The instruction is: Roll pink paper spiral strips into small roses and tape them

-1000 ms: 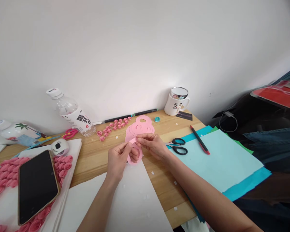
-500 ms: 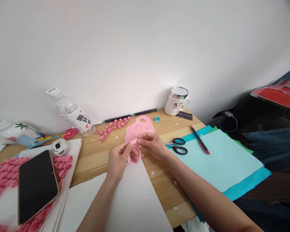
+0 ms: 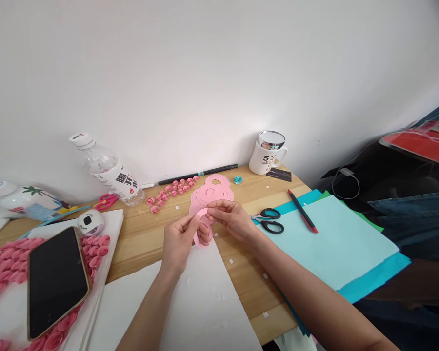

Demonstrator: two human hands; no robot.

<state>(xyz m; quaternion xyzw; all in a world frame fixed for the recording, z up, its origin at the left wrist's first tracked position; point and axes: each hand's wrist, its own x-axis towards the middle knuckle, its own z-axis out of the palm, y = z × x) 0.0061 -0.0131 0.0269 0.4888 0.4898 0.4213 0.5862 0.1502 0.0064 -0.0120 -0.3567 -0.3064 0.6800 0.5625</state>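
Note:
A curling strip of pink paper (image 3: 202,212) runs between my two hands, with its loop hanging below the fingers. My left hand (image 3: 181,239) pinches it between thumb and fingertips. Close beside it, my right hand (image 3: 229,217) grips the strip's other part, fingers pressed together. Just beyond the hands lies a pile of pink paper cutouts (image 3: 219,181) with holes in their middles. Several small rolled pink paper roses (image 3: 181,186) sit to the left of that pile, and one teal paper roll (image 3: 238,180) lies to its right.
Black-handled scissors (image 3: 272,227) and a pen (image 3: 303,212) rest on light blue paper (image 3: 336,243) at right. A mug (image 3: 267,153) stands near the wall. On the left are a bottle (image 3: 113,170), a phone (image 3: 58,282) and more paper roses. White sheets (image 3: 205,302) lie below my hands.
The pink paper's hanging loop has drawn in and narrowed slightly between my fingers. Both hands stay in almost the same place.

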